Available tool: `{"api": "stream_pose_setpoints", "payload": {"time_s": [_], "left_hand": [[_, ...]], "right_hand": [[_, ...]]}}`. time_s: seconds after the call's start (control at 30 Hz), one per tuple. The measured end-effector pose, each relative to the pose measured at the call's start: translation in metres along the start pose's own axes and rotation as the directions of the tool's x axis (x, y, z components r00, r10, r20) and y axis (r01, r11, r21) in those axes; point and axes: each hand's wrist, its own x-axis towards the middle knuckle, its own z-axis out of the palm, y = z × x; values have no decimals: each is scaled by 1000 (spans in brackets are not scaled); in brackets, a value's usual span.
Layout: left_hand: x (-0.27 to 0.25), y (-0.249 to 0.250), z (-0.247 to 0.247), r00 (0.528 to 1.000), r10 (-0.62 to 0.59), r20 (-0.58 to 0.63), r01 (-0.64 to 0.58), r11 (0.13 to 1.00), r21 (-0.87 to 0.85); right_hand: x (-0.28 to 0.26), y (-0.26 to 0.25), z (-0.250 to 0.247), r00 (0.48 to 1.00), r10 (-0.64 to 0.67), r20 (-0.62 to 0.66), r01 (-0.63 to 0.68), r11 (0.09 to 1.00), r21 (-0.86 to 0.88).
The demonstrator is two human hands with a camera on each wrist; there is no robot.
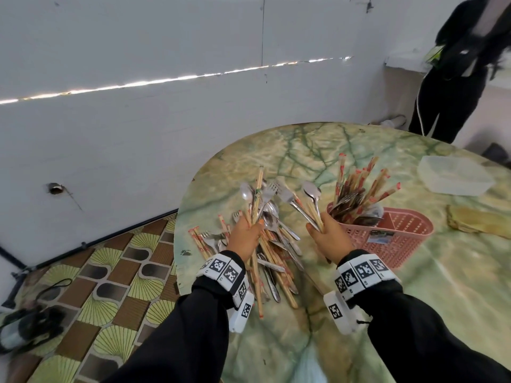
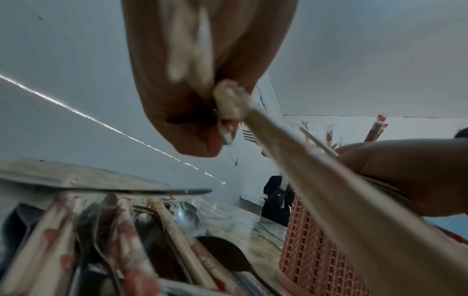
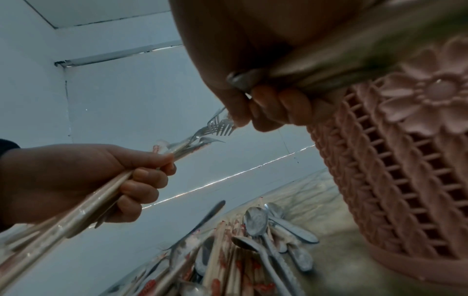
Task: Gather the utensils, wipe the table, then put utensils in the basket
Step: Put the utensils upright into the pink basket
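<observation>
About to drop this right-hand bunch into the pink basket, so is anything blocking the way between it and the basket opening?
Nothing separate lies between the right hand and the pink plastic lattice basket beside it. The near compartment is already crowded with upright red-printed chopsticks and spoons, which may resist the new bunch.

The basket (image 1: 398, 230) stands just right of the right hand (image 1: 330, 236), its near compartment crammed with upright chopsticks (image 1: 356, 189); the far compartment looks open. A utensil pile (image 1: 273, 244) covers the table (image 1: 414, 313) between and below both hands. Right of the basket lie a clear tub (image 1: 456, 175) and a cloth (image 1: 478, 219). The near right tabletop is bare.
</observation>
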Motion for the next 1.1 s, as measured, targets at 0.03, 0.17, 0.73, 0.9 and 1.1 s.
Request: {"api": "stream_pose_setpoints", "payload": {"time_s": [0.03,0.17,0.73,0.9,1.1], "left_hand": [[-1,0,1,1000,-8,-9,8,1000,-4],[-7,-3,0,992,-70,-108,55,990,-133],[-26,50,27,991,105,-80,-124,953,-278],[-38,73,69,980,194,-35,-197,954,-225],[-48,84,119,966,253,-52,-259,951,-167]], "right_hand": [[-1,2,-2,1000,8,5,-7,999,-39],[-7,13,-5,999,31,42,-23,981,-191],[-37,-26,-47,988,-128,-88,155,829,537],[-45,-16,-86,966,-176,-188,255,757,602],[-51,11,-124,960,-129,-248,257,757,601]]}}
